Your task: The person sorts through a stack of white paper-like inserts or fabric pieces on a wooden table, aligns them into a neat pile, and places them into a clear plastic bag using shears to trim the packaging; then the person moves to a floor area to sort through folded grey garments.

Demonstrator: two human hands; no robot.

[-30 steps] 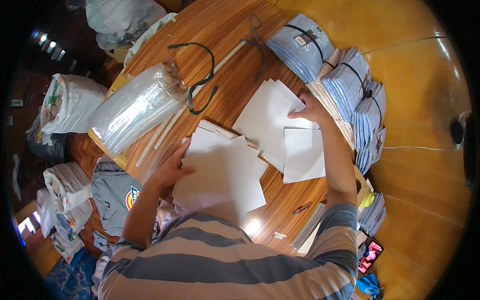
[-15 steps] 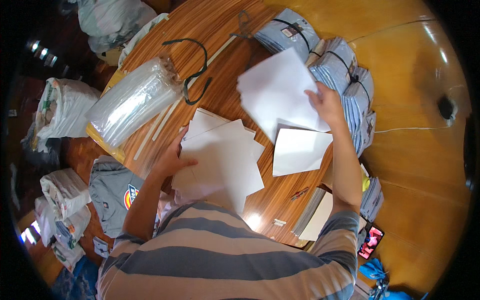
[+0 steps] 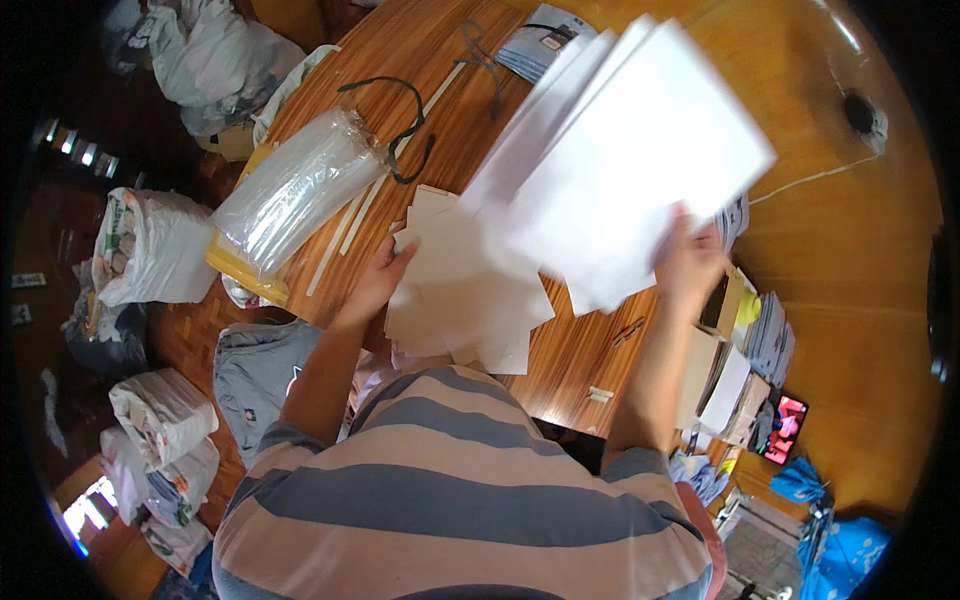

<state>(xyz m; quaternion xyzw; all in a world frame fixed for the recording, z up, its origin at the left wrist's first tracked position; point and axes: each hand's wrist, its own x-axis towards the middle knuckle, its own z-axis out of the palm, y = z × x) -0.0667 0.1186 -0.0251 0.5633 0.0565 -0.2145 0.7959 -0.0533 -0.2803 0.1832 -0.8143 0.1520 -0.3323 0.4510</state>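
Note:
Several white card sheets [image 3: 640, 150], fanned out and blurred by motion, hang raised over the far right of the wooden table, their lower edge gripped in my right hand [image 3: 692, 265]. My left hand [image 3: 378, 275] holds the left edge of a loose, uneven stack of off-white card sheets [image 3: 465, 290], its thumb on top and the other fingers partly hidden. That stack lies close to my body. The raised sheets cover part of its far right side.
Clear plastic bags [image 3: 305, 185] lie on the left of the table [image 3: 440, 150], near a black strap [image 3: 415, 110]. Bundled folded shirts [image 3: 545, 40] stand beyond. Small snips [image 3: 628, 332] lie at right, and a phone [image 3: 782, 430] farther right. Filled white bags [image 3: 155, 245] stand at left.
My right hand has lifted its sheets up and to the right, and the separate smaller pile below them is no longer seen lying there. My left hand stays at the stack's left edge.

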